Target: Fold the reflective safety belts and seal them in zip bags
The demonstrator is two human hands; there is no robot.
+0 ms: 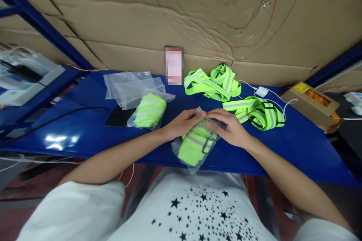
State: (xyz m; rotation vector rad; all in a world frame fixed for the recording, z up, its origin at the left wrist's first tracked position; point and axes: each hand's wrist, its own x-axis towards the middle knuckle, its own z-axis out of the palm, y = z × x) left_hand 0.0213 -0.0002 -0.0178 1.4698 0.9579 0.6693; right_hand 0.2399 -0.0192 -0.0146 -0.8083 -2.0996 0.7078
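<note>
A clear zip bag (195, 147) with a folded neon-yellow reflective strap inside lies at the front edge of the blue table. A dark buckle shows through its plastic. My left hand (185, 122) pinches the bag's top edge, fingers closed. Beside it, my right hand (230, 126) is closed on the same top edge, its thumb and fingertips close to the left hand's. To the left rests another filled bag (151, 109) holding a folded yellow strap. Loose reflective straps (212, 84) lie behind my hands, and a coiled strap with black buckles (264, 115) is to their right.
Flat clear bags (127, 86) lie at the back left, near a dark flat object (120, 116). A phone (173, 66) leans against the cardboard wall (127, 51). An open cardboard box (308, 101) with orange contents stands at right, near a white cable and plug (261, 91).
</note>
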